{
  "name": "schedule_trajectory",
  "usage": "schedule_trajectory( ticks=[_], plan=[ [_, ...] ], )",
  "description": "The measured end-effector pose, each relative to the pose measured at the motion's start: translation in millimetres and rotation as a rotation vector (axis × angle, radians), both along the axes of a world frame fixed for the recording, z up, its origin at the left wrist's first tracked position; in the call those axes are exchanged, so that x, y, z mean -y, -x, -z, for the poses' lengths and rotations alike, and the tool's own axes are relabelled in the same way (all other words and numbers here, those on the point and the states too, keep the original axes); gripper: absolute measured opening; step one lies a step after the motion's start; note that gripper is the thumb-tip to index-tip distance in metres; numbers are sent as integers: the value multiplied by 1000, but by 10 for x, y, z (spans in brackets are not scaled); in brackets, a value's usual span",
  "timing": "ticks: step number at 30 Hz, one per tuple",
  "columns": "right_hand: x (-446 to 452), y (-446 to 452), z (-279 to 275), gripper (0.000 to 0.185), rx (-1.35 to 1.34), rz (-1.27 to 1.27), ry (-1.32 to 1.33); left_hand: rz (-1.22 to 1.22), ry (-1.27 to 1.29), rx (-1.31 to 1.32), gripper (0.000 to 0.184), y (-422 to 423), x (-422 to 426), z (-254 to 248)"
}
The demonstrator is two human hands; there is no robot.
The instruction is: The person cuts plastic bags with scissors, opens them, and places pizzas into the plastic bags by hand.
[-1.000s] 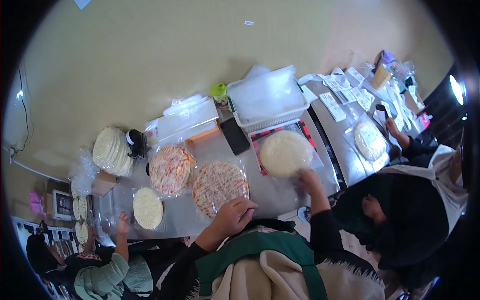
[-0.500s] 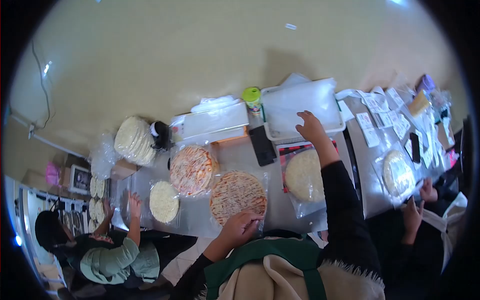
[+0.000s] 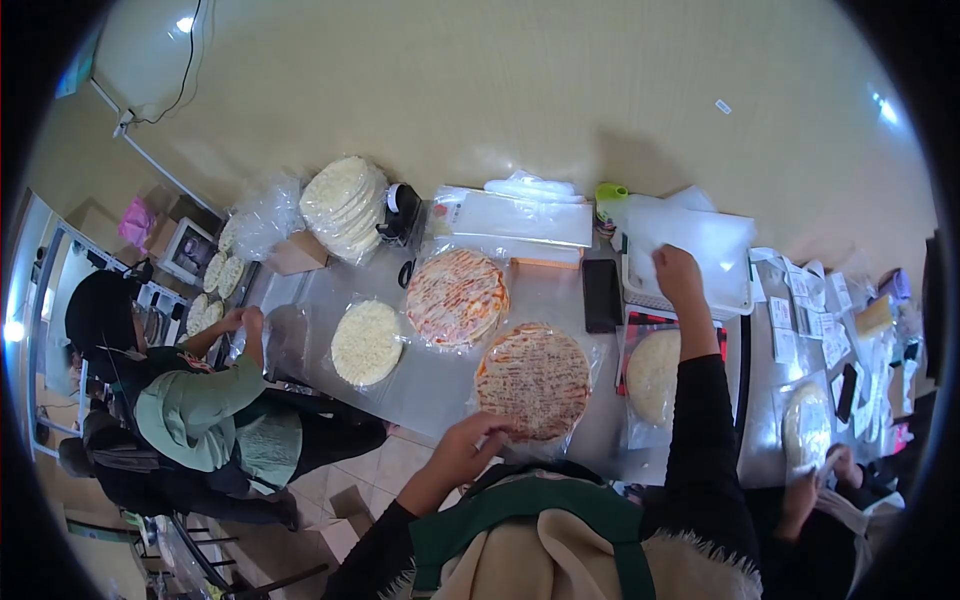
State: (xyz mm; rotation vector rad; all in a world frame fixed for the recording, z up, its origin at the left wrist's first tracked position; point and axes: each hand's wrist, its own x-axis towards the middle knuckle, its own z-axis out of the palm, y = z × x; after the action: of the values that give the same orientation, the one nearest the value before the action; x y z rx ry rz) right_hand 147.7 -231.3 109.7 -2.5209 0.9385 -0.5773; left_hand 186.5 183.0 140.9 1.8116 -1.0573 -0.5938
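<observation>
My right hand (image 3: 679, 276) is over a white basket (image 3: 739, 292) of flat clear plastic bags (image 3: 705, 235). Its fingers are closed against the plastic; whether a bag is pinched cannot be seen. Near the table's front edge, my left hand (image 3: 465, 446) has curled fingers at the near-left rim of a bagged pizza (image 3: 533, 384) with brown and red topping. What those fingers hold, if anything, is hidden. Behind it lies another bagged pizza (image 3: 457, 298) with red sauce streaks. A pale bagged pizza (image 3: 652, 375) rests under my right forearm, partly on a red-and-black checked item (image 3: 637, 319).
Left, a pale cheese-covered pizza (image 3: 367, 343) lies before a bagged stack (image 3: 343, 205) and a black tape dispenser (image 3: 400, 215). A dark wallet-like case (image 3: 602, 296) sits beside the basket. Co-workers stand left (image 3: 205, 395) and right (image 3: 800, 505); paper slips (image 3: 783, 330) cover the right table.
My view has turned left and the scene has shifted in it. My right hand's fingers, spread over the bags before, are now closed. My left hand stays near the pizza's edge.
</observation>
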Motion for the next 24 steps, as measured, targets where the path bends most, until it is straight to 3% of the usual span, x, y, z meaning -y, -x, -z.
schedule_trajectory(
  ticks=[2, 4, 6, 7, 8, 9, 11, 12, 14, 15, 16, 18, 19, 21, 22, 24],
  plan=[
    [-421, -119, -351, 24, 157, -259, -57, -88, 81, -14, 29, -132, -119, 31],
    [-851, -234, -578, 25, 121, -530, -284, -156, 144, 38, 51, -321, -231, -10],
    [-1342, -289, -794, 24, 61, -769, -658, -221, 188, 81, 81, -507, -298, -185],
    [-1581, -293, -891, 24, 53, -771, -649, -255, 217, 80, 98, -583, -335, -315],
    [-1814, -292, -979, 21, -5, -868, -934, -262, 229, 76, 98, -656, -402, -367],
    [-2015, -298, -1058, 18, -74, -955, -1219, -301, 266, -5, 105, -730, -478, -409],
    [-2364, -297, -1146, 16, -26, -939, -1294, -297, 294, -237, 122, -916, -711, -384],
    [-2526, -299, -1178, 15, 48, -915, -1381, -306, 310, -243, 122, -964, -836, -326],
    [-2828, -329, -1259, 16, 13, -861, -1419, 12, 461, -642, 125, -1063, -1041, -203],
    [-2953, -348, -1277, 17, -10, -799, -1473, 44, 523, -659, 105, -1065, -1124, -21],
    [-3025, -407, -1169, 17, -26, -797, -1470, 38, 533, -667, 105, -1073, -1215, 38],
    [-3115, -558, -856, 23, 3, -942, -1683, 150, 454, -852, 54, -1092, -1397, 120],
    [-3206, -590, -856, 23, -14, -947, -1679, 142, 469, -853, 54, -1070, -1487, 89],
    [-3405, -672, -854, 38, 25, -950, -1885, -160, 508, -904, 15, -1006, -1698, -78],
    [-3475, -699, -832, 38, 5, -962, -1890, -179, 516, -901, 15, -1026, -1831, -122],
    [-3525, -734, -771, 53, 287, -1080, -2132, -465, 507, -790, 10, -1097, -2108, -194]
  ],
)
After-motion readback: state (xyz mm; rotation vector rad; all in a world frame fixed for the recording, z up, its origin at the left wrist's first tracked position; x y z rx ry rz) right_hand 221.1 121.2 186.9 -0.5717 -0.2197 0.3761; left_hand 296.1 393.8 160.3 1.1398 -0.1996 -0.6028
